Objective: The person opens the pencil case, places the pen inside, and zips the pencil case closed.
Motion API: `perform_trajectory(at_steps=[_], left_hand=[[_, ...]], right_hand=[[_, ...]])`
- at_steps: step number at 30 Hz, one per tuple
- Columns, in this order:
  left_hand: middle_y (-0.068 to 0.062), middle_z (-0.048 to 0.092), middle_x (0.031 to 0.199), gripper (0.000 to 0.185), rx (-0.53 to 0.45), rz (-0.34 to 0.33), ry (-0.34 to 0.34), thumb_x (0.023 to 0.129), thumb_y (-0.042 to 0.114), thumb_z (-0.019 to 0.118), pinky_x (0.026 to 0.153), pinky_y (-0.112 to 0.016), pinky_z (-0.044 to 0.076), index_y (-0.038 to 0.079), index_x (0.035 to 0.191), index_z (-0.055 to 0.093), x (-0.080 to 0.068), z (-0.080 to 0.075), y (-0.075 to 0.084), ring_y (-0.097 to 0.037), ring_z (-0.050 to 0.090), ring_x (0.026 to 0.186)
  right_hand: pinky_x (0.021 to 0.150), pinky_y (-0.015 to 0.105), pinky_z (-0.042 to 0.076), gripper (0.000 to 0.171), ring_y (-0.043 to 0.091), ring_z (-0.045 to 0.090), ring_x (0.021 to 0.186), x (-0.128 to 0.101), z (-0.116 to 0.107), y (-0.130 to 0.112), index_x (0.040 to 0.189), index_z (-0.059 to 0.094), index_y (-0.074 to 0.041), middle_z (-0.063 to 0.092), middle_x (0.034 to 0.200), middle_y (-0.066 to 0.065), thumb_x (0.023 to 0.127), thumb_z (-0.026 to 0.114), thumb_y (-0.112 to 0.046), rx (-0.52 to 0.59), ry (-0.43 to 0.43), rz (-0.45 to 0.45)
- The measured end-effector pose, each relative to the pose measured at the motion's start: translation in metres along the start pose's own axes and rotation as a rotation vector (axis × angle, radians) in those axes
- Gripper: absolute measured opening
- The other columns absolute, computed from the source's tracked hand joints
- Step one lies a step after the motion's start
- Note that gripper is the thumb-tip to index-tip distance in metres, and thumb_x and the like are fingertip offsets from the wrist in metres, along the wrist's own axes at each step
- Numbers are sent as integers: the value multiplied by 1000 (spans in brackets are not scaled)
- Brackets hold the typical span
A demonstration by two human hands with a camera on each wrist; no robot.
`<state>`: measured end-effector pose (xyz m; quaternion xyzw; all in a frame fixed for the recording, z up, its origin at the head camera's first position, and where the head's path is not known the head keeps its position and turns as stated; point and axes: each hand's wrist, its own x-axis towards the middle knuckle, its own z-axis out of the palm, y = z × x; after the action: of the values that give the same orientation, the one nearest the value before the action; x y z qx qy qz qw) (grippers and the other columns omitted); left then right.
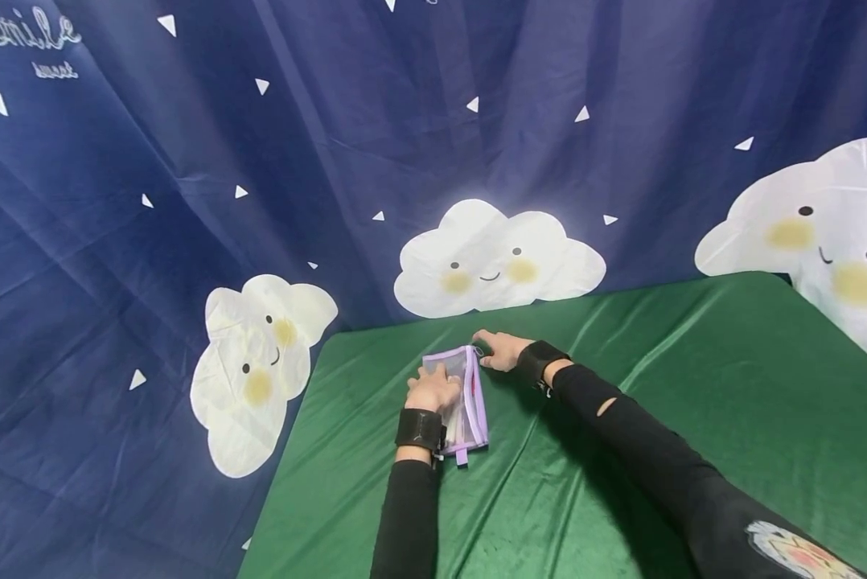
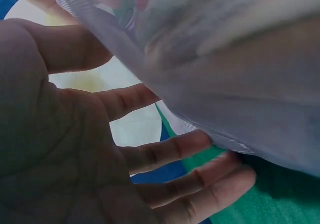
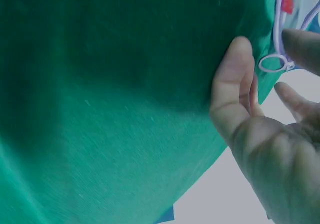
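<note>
Two hands at a lilac-trimmed clear mesh zip pouch (image 1: 461,402) near the green-clothed table's (image 1: 694,386) far left corner
Left hand (image 1: 432,392) rests flat on it, fingers straight; right hand (image 1: 501,350), fingers relaxed, touches its ring pull (image 3: 274,63)

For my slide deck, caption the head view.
Left hand rests on a lilac mesh pouch; right hand at its zip end.

White cursive word "smile" on the dark blue cloud-printed fabric backdrop (image 1: 115,201), upper left corner, a smaller white cursive word beneath it, too small to read
</note>
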<state>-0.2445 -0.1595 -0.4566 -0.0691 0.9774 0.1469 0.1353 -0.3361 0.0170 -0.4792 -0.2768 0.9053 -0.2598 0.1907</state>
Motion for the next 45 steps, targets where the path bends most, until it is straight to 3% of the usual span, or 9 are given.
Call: perform_trajectory(at_steps=[6, 9, 13, 17, 23, 27, 33, 39, 45], left_hand=[[-25, 28, 138, 56, 47, 9, 10, 90, 44, 37, 89, -59, 37, 16, 138, 32, 0, 2, 1, -44, 31, 121], [-23, 24, 141, 58, 53, -14, 15, 90, 47, 38, 94, -60, 32, 19, 140, 29, -2, 1, 2, -42, 25, 127], [-20, 15, 148, 65, 93, -40, -8, 89, 51, 39, 99, -62, 27, 19, 143, 23, -2, -1, 4, -41, 16, 135], [-18, 11, 151, 71, 143, -12, -8, 85, 55, 46, 102, -64, 22, 22, 143, 22, 0, -6, 8, -42, 12, 138], [-17, 13, 152, 69, 212, 45, -19, 81, 56, 52, 103, -65, 21, 36, 141, 23, 2, -14, 15, -42, 13, 139], [-13, 6, 154, 69, 246, 57, -89, 82, 57, 50, 105, -66, 17, 45, 140, 16, 9, -17, 20, -40, 8, 140], [-8, 2, 155, 72, 240, 51, -140, 78, 61, 52, 105, -65, 15, 53, 137, 12, 29, -9, 18, -39, 4, 141], [-7, 5, 155, 70, 145, 34, -185, 78, 56, 57, 104, -65, 18, 53, 136, 18, 26, -14, 21, -40, 3, 140], [-6, 0, 155, 55, 74, 25, -221, 89, 53, 37, 104, -62, 22, 49, 139, 13, 26, -12, 20, -38, -3, 141]], right_hand=[[49, 25, 39, 49, 14, 49, 54, 5, -2, -2, 138, 29, -22, 52, 83, 6, 93, 47, -29, -7, -48, 118], [50, 26, 40, 46, 16, 50, 56, 7, -2, -3, 135, 32, -24, 53, 86, 9, 92, 47, -31, -15, -18, 142], [56, 30, 42, 45, 21, 54, 71, 8, 1, -8, 132, 35, -24, 53, 107, 14, 91, 49, -35, -64, 6, 165], [64, 35, 42, 44, 26, 52, 86, 9, 3, -13, 129, 38, -23, 46, 122, 18, 89, 51, -35, -108, 47, 185], [66, 37, 42, 43, 27, 51, 90, 11, 8, -17, 127, 36, -24, 44, 122, 17, 90, 51, -37, -145, 48, 224], [65, 37, 41, 41, 28, 50, 88, 9, 9, -20, 127, 34, -23, 42, 121, 17, 91, 47, -36, -165, 29, 257], [65, 37, 40, 31, 28, 50, 87, 8, 12, -22, 120, 37, -18, 43, 116, 17, 93, 45, -30, -165, 48, 240], [73, 40, 44, 28, 29, 52, 97, 12, 18, -20, 119, 35, -16, 42, 119, 17, 94, 40, -30, -195, 61, 284], [74, 41, 46, 26, 32, 55, 98, 11, 18, -23, 117, 40, -13, 44, 117, 19, 96, 38, -27, -250, 98, 254]])
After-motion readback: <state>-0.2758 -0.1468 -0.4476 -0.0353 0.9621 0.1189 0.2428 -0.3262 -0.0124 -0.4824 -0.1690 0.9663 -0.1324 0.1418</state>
